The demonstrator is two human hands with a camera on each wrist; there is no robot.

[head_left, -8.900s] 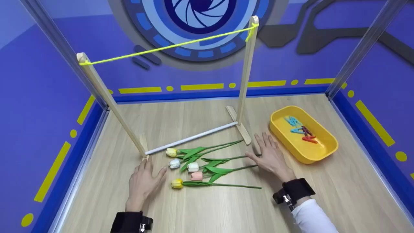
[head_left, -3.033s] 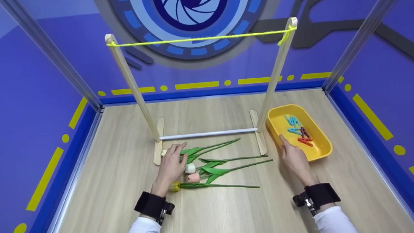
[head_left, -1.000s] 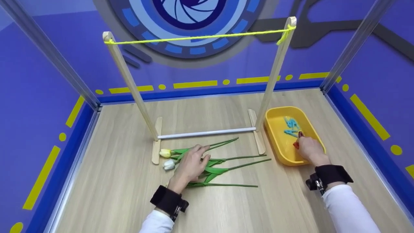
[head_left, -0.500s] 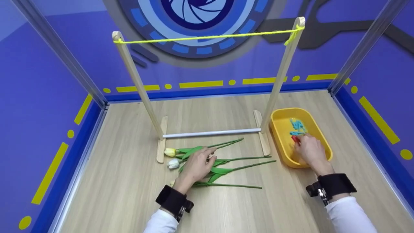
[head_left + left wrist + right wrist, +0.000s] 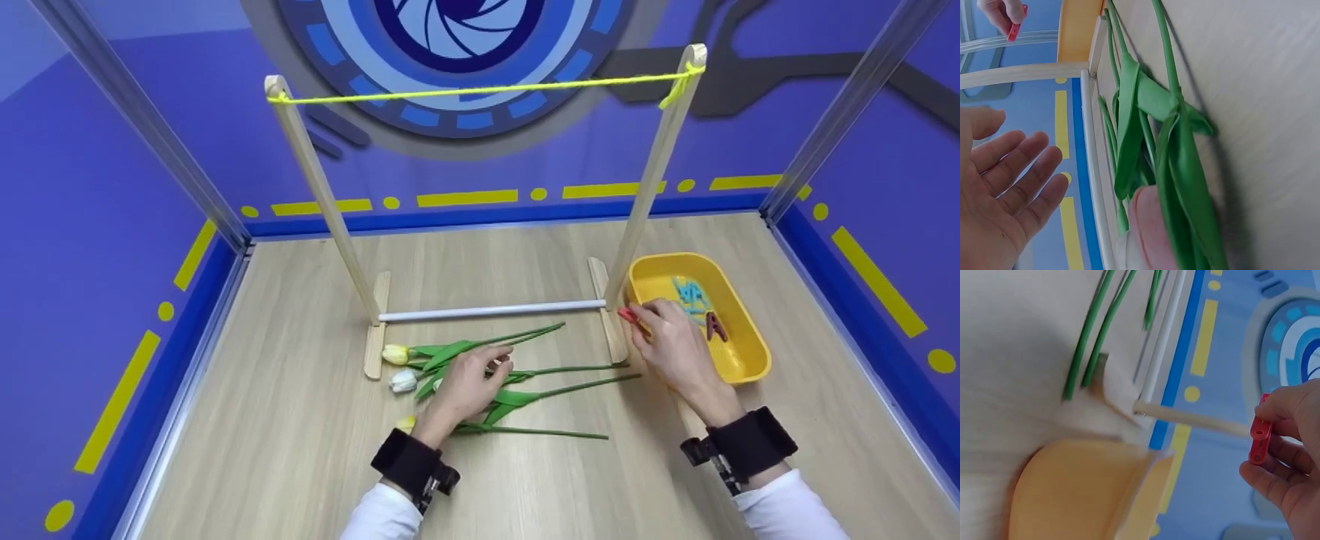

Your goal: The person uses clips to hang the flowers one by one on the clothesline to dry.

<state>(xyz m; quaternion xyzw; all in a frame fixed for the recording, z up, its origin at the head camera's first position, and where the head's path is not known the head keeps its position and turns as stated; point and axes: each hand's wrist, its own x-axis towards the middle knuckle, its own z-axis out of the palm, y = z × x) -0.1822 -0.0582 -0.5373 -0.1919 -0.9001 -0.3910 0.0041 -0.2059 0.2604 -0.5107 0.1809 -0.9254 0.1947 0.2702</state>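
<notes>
My right hand (image 5: 679,356) pinches a red clothespin (image 5: 628,315) between thumb and fingers, above the left rim of the yellow tray (image 5: 754,367). In the right wrist view the clothespin (image 5: 1261,430) is held up in the fingertips. Over the artificial tulips hovers my left hand (image 5: 472,382), empty, fingers loosely bent; its palm shows in the left wrist view. Beneath it lie a pale yellow tulip (image 5: 395,354), a whitish tulip (image 5: 403,381) and a yellow one (image 5: 406,424), partly covered. A pink tulip (image 5: 1151,225) shows in the left wrist view, hidden by the hand from above.
Behind the flowers stands a wooden frame with two posts (image 5: 322,195), a yellow string (image 5: 480,90) across the top and a white rod (image 5: 491,310) low down. Blue clothespins (image 5: 690,291) and a dark red one (image 5: 715,327) lie in the tray. Blue-purple walls surround the tabletop.
My right hand reached into the tray, took the red clothespin and carried it left over the rim. My left hand moved from the table's left side to over the tulips.
</notes>
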